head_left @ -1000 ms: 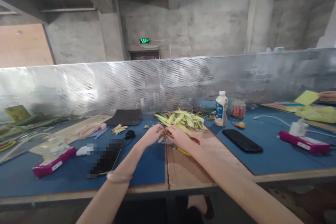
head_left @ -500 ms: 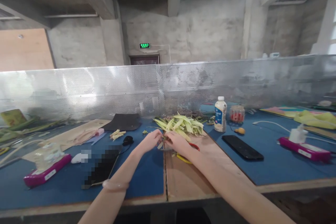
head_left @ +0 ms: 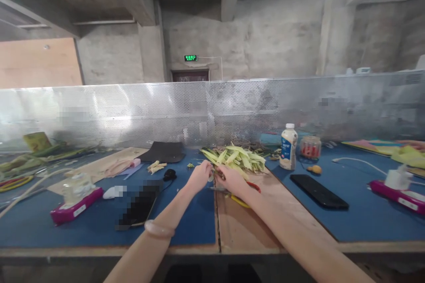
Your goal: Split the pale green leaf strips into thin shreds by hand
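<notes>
My left hand (head_left: 200,175) and my right hand (head_left: 229,178) meet over the seam between a blue mat and a bare wooden strip. Both have their fingers closed in a pinch, nearly touching. Whatever lies between the fingertips is small and mostly hidden. Just behind them spreads a heap of pale green leaf strips (head_left: 244,157), which look like corn husk. Beneath my right hand and wrist lie scissors (head_left: 240,202) with red and yellow handles, partly covered. A few pale scraps (head_left: 156,167) rest to the left of my left hand.
A blue-labelled bottle (head_left: 288,148), a jar (head_left: 310,148) and a black phone (head_left: 318,191) stand or lie on the right. On the left are a dark phone (head_left: 141,205), a white mouse (head_left: 113,192) and a purple power strip (head_left: 77,205). A perforated metal screen (head_left: 159,115) runs behind.
The view has turned slightly left, so everything sits further right in the picture. My hands stay together at the same spot, with small finger movements.
</notes>
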A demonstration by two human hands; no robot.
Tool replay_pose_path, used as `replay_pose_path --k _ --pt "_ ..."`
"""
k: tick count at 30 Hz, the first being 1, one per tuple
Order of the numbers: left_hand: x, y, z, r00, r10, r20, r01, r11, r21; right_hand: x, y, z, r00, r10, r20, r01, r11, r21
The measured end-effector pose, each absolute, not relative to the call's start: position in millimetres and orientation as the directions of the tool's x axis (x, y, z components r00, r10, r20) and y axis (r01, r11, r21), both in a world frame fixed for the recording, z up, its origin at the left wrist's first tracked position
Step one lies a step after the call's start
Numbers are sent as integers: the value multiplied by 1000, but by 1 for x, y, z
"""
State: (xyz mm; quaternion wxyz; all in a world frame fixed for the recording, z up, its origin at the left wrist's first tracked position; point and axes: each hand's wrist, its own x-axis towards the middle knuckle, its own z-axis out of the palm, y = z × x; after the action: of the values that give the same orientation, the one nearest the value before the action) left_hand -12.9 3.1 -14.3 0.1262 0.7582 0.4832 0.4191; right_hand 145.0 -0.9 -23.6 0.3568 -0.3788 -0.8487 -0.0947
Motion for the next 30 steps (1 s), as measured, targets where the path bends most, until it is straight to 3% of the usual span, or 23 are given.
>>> replay_pose_path --k 4,10,15,19,23,30 --pt "-13 5 -16 174 907 382 506 -416 756 147 -2 -22 -467 581 666 702 702 -120" --pt "-16 4 -14 260 896 360 375 -438 817 151 2 -28 -455 622 637 678 706 -204" --pt "-16 1 -12 392 825 407 301 -533 791 154 -4 -24 -433 637 638 612 727 -311" --pt "-17 0 -14 372 834 407 314 -526 791 158 -9 -19 -493 606 625 501 784 -366" --pt "-19 1 -13 350 836 422 267 -521 811 159 -4 -19 -435 642 631 454 762 -462" --pt "-21 2 -14 363 806 467 279 -573 771 162 5 -22 -454 645 614 516 752 -409"
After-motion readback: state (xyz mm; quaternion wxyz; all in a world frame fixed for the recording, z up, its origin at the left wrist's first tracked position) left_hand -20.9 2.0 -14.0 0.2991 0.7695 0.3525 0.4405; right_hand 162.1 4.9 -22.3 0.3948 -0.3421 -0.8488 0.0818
